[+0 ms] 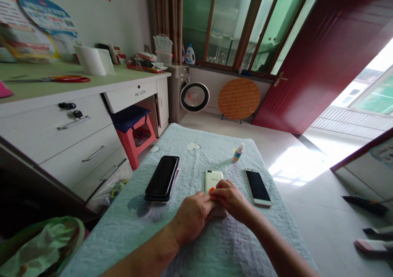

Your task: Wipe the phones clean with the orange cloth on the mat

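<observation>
A white phone [214,178] lies back side up on the cloth-covered table [196,139], and both hands are over its lower part. My left hand [194,213] rests at its lower left edge with the fingers bent together. Reaching in from the right, my right hand [230,197] has its fingers closed around a small orange item [211,190] on the phone's back. To the left sits a stack of dark phones [162,176]. A white-framed phone with a black screen [258,187] is on the right, and a small spray bottle [238,153] stands behind.
A white drawer desk [73,133] runs along the left, with a red stool [136,135] beside it. At the lower left is a bin [80,230]. A washing machine [178,90] with its round door open and a round wooden tabletop [239,98] stand beyond the table.
</observation>
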`<move>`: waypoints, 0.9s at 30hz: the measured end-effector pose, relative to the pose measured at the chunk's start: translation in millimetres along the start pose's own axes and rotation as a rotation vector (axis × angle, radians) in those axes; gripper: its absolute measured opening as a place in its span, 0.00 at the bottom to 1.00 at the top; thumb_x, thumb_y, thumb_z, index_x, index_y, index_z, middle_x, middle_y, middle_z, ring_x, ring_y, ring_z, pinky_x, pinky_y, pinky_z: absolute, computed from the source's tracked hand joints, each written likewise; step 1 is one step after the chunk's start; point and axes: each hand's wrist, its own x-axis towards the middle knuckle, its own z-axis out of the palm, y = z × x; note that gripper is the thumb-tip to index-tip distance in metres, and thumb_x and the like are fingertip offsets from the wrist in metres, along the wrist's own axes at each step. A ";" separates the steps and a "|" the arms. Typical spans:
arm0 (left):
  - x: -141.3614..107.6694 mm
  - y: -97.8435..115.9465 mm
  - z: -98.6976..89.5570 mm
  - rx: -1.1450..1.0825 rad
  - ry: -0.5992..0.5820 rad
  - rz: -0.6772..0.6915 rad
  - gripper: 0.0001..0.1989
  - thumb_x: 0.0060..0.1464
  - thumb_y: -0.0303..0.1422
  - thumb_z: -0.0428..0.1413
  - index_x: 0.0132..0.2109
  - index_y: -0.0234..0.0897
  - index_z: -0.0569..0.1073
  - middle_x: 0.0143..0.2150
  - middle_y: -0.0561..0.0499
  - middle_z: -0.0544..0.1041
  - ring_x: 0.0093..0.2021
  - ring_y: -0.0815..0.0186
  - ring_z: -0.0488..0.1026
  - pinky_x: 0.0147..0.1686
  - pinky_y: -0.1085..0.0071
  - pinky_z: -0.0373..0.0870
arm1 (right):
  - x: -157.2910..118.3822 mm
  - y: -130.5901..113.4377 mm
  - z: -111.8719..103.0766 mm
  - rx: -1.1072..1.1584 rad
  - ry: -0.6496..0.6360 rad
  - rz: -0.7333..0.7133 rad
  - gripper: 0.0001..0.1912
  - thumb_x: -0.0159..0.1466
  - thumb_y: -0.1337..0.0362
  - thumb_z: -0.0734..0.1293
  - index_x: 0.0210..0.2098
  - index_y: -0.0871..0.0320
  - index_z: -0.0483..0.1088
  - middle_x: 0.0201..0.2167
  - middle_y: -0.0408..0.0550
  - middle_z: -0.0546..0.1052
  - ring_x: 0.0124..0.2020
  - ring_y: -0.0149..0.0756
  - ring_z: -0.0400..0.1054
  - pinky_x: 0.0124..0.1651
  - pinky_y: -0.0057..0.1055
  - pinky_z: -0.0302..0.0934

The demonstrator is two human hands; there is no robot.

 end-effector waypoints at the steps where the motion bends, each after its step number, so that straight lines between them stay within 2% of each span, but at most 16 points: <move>1: 0.0 0.3 -0.4 0.015 -0.006 0.004 0.08 0.64 0.32 0.51 0.45 0.40 0.74 0.43 0.51 0.76 0.46 0.59 0.71 0.46 0.65 0.68 | 2.2 2.7 1.7 0.004 0.025 0.005 0.10 0.66 0.66 0.63 0.35 0.51 0.77 0.36 0.45 0.72 0.42 0.34 0.63 0.46 0.28 0.57; 5: 0.9 1.2 -5.2 0.047 -0.045 0.015 0.05 0.61 0.29 0.54 0.37 0.39 0.74 0.40 0.51 0.75 0.44 0.60 0.70 0.44 0.68 0.67 | 25.4 16.3 5.7 -0.017 0.152 0.038 0.10 0.64 0.71 0.64 0.33 0.55 0.77 0.35 0.45 0.71 0.39 0.33 0.64 0.46 0.28 0.57; 8: 1.5 1.1 -8.6 0.058 -0.066 0.015 0.03 0.59 0.28 0.55 0.36 0.39 0.73 0.39 0.51 0.75 0.43 0.60 0.71 0.43 0.68 0.67 | 48.3 24.1 5.5 -0.030 0.194 0.070 0.11 0.63 0.73 0.63 0.34 0.56 0.77 0.35 0.45 0.71 0.39 0.32 0.65 0.47 0.27 0.56; 11: 1.8 -0.1 -9.1 0.054 -0.081 0.014 0.03 0.58 0.28 0.55 0.36 0.39 0.73 0.40 0.51 0.76 0.44 0.60 0.71 0.44 0.67 0.67 | 65.2 24.0 7.0 -0.079 0.213 0.134 0.10 0.64 0.73 0.63 0.35 0.58 0.76 0.34 0.46 0.71 0.39 0.32 0.65 0.46 0.27 0.56; 14: 2.0 -2.2 -6.8 0.041 -0.077 0.001 0.03 0.58 0.28 0.55 0.37 0.39 0.74 0.39 0.51 0.76 0.44 0.59 0.71 0.44 0.67 0.67 | 71.0 15.9 12.5 -0.137 0.214 0.182 0.10 0.64 0.72 0.62 0.33 0.59 0.76 0.34 0.46 0.71 0.38 0.33 0.64 0.44 0.27 0.56; 17: 2.2 -4.1 -3.4 0.023 -0.062 -0.011 0.04 0.57 0.27 0.56 0.38 0.39 0.75 0.39 0.50 0.77 0.45 0.58 0.71 0.44 0.66 0.67 | 64.7 5.7 19.4 -0.152 0.207 0.160 0.11 0.65 0.71 0.62 0.32 0.58 0.76 0.33 0.46 0.70 0.38 0.33 0.64 0.43 0.27 0.56; 21: 2.5 -4.3 -1.6 -0.005 -0.033 0.008 0.07 0.58 0.27 0.56 0.43 0.39 0.76 0.43 0.50 0.77 0.47 0.58 0.71 0.47 0.66 0.67 | 41.6 -2.0 24.2 -0.113 0.160 0.104 0.11 0.65 0.70 0.63 0.33 0.56 0.77 0.33 0.45 0.70 0.38 0.33 0.64 0.43 0.26 0.56; 24: 2.7 -2.8 -3.2 0.002 -0.028 0.014 0.08 0.61 0.29 0.54 0.46 0.40 0.75 0.46 0.50 0.77 0.47 0.59 0.71 0.47 0.66 0.67 | 18.7 -4.0 22.3 -0.076 0.121 0.073 0.11 0.66 0.68 0.63 0.32 0.54 0.77 0.31 0.44 0.69 0.35 0.32 0.64 0.41 0.26 0.56; 27: 2.3 -1.7 -4.7 0.027 -0.044 0.012 0.07 0.62 0.30 0.53 0.45 0.40 0.74 0.44 0.51 0.77 0.46 0.59 0.71 0.45 0.66 0.68 | -1.2 -3.7 16.9 -0.037 0.114 0.060 0.13 0.67 0.67 0.62 0.31 0.54 0.77 0.31 0.44 0.69 0.35 0.31 0.64 0.40 0.27 0.56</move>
